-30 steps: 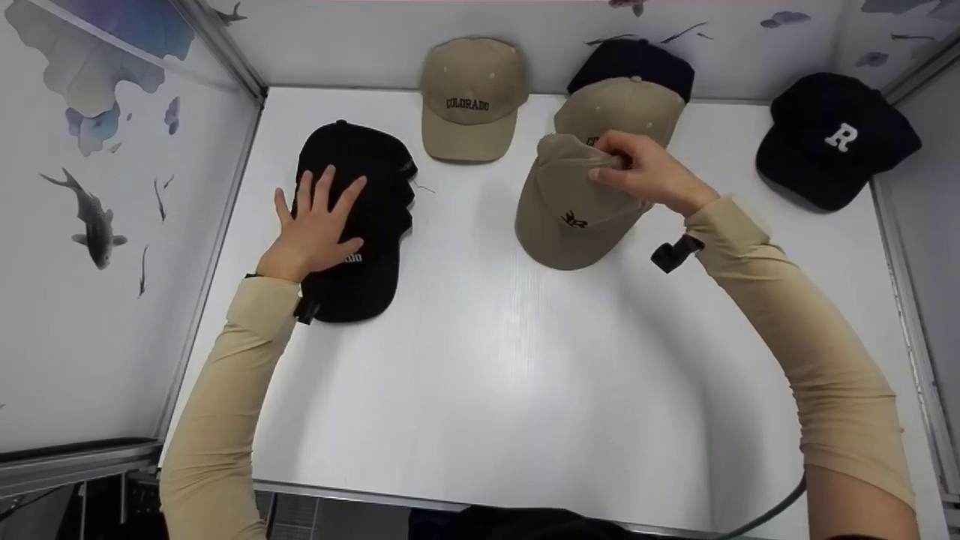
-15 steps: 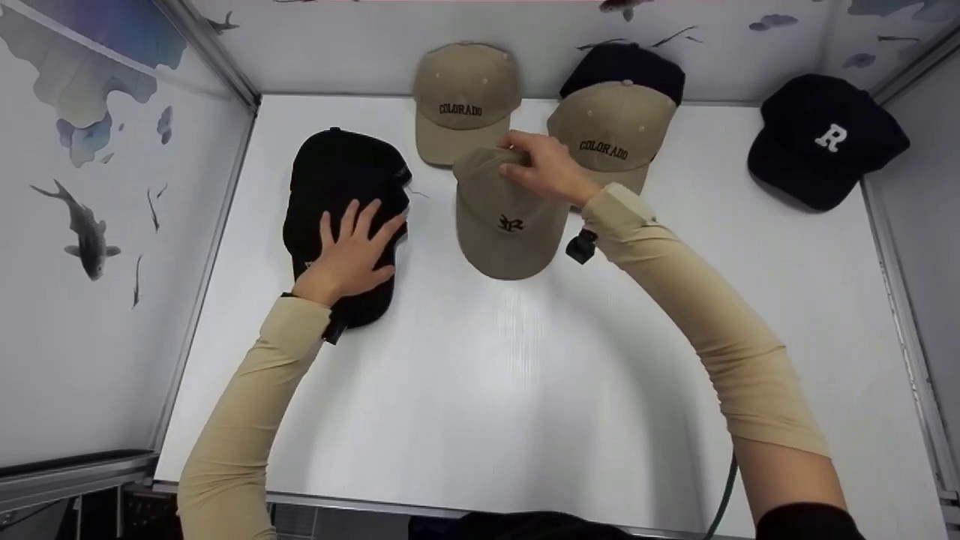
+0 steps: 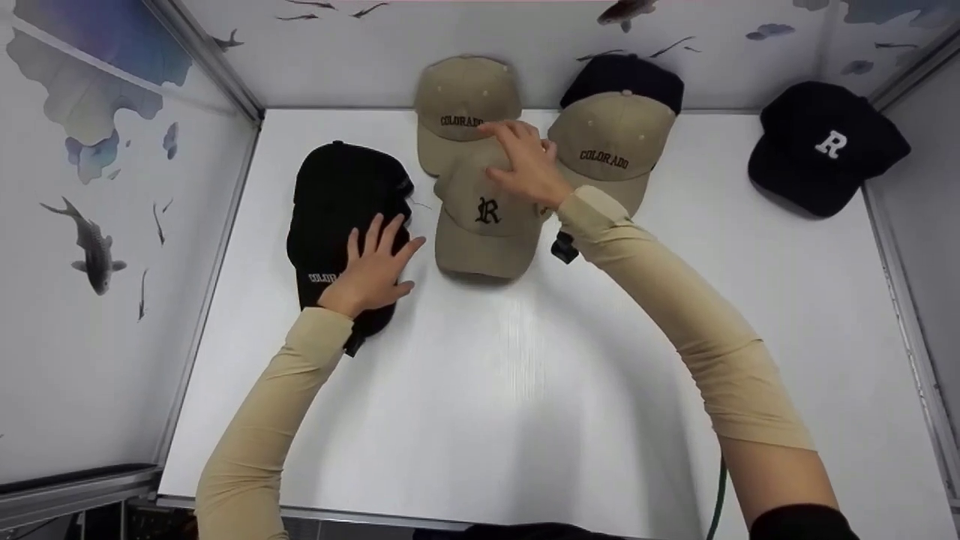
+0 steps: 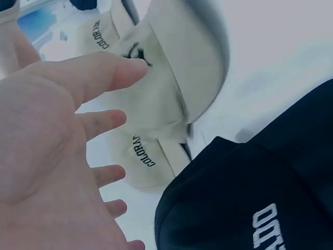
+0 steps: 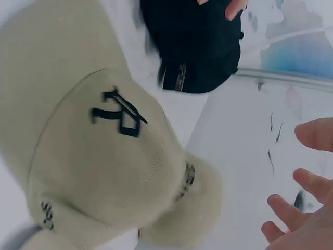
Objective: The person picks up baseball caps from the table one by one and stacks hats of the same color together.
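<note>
A beige cap with a dark R (image 3: pixel 487 244) sits brim toward me in the middle of the white table. Over its crown is my right hand (image 3: pixel 525 161), fingers spread; in the right wrist view that hand (image 5: pixel 307 208) holds nothing and looks apart from the cap. My left hand (image 3: pixel 373 274) is spread over the right side of a stack of black caps (image 3: pixel 337 187), the front one lettered in white. In the left wrist view, the left hand (image 4: pixel 57 135) has nothing in its fingers, beside a black cap (image 4: pixel 234 192). Behind the R cap stands a beige Colorado cap (image 3: pixel 450 94), partly covered.
Another beige Colorado cap (image 3: pixel 619 135) overlaps a dark navy cap (image 3: pixel 634 75) at the back. A navy cap with a white R (image 3: pixel 829 154) lies at the back right. White panels (image 3: pixel 90 337) with painted fish enclose the table (image 3: pixel 480 420).
My right hand has carried the beige R cap leftward, set it before the left Colorado cap, and let go. My left hand has slid down and right over the black stack.
</note>
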Demonstrator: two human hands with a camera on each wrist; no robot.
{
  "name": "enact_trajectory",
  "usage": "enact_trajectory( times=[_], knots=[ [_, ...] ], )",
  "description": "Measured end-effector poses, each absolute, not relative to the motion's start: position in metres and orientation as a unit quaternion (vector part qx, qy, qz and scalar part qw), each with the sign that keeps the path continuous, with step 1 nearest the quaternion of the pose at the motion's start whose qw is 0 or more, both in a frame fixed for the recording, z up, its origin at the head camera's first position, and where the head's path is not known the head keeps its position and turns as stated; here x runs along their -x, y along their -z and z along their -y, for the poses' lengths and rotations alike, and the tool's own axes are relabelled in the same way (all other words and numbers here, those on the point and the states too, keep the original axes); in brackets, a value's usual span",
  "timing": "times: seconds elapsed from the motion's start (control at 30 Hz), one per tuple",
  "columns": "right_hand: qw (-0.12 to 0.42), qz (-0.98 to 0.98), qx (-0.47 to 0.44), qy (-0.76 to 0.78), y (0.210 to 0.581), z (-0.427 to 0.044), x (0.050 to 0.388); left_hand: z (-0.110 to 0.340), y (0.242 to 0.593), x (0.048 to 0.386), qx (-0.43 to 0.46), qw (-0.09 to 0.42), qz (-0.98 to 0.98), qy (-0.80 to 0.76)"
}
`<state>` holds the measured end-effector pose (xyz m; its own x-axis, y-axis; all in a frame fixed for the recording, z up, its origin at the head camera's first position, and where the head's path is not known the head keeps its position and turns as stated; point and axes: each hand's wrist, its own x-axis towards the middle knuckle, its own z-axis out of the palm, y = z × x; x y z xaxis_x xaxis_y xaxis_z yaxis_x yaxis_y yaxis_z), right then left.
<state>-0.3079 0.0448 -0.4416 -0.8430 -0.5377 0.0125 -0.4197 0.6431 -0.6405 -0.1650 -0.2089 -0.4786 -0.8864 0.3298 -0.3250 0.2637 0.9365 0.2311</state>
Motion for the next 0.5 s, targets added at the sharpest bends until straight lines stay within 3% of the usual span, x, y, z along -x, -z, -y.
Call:
enact_trajectory(
  times=[0.27,0.5],
  knots=[
    [0.133,-0.949,0.152,0.243,0.458,-0.109,0.335,0.203,0.489,0.166,-0.159,0.184,-0.965,-0.094],
    [0.123,-0.972,0.076,0.185,0.482,-0.157,0.345,0.195,0.5,0.165,-0.179,0.183,-0.962,-0.092]
  ],
)
